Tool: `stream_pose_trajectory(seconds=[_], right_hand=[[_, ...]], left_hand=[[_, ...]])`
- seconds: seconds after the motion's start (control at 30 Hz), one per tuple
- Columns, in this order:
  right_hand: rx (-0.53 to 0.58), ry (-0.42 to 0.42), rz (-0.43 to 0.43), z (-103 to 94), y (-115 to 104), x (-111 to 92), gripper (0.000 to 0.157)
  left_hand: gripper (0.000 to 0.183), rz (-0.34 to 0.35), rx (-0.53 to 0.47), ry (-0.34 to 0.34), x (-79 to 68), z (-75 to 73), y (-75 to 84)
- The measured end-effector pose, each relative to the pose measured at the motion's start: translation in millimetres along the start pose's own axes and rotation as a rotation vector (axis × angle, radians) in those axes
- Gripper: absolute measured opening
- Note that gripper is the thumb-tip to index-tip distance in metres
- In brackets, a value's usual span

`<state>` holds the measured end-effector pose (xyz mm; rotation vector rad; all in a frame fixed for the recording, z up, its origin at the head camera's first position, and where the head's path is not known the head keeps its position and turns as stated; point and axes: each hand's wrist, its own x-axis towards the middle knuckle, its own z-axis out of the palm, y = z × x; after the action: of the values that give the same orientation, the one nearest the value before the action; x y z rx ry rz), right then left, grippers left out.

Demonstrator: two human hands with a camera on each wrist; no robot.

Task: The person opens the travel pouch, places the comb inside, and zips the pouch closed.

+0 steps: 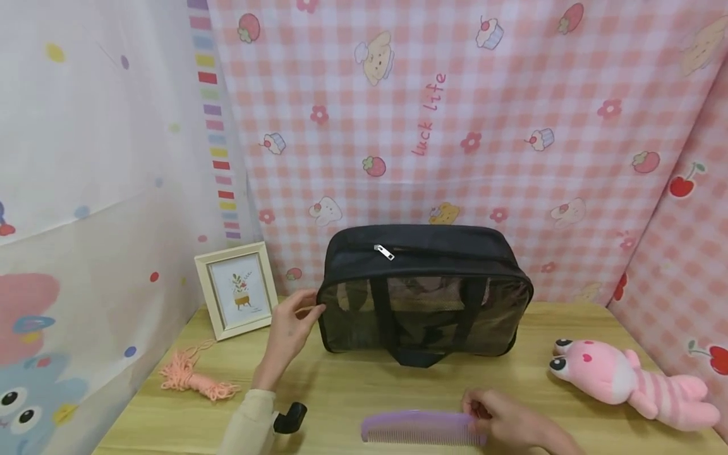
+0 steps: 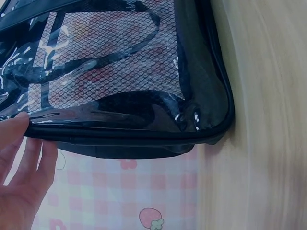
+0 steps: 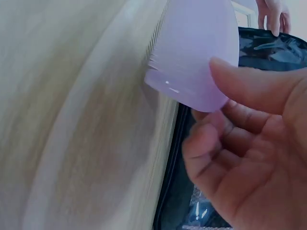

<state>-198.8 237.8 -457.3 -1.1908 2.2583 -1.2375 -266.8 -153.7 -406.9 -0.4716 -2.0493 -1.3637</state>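
Pinching purple comb (image 1: 418, 422) by end, right hand (image 1: 505, 417); black bag (image 1: 432, 243) by edge, left hand (image 1: 291, 327)

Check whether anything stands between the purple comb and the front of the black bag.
Nothing visible does: in the head view, only tabletop lies between the comb, pinched by the right hand, and the front handle of the bag.
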Motion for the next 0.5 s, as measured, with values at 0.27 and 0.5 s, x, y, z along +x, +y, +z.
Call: stream_pose_trajectory(seconds=[0.27,0.5], right_hand=[[-0.182,0.196,-0.131,-7.1,0,-5,0.015],[-0.186,0.311,-0.05,-13.1,-7,-20,0.011]], left_hand=[[0.023,0.028,-0.018,0.005,-1.4,-2.2,10.3],[0.024,0.003,0.018,-0.069,6.4,7.8,25.0]])
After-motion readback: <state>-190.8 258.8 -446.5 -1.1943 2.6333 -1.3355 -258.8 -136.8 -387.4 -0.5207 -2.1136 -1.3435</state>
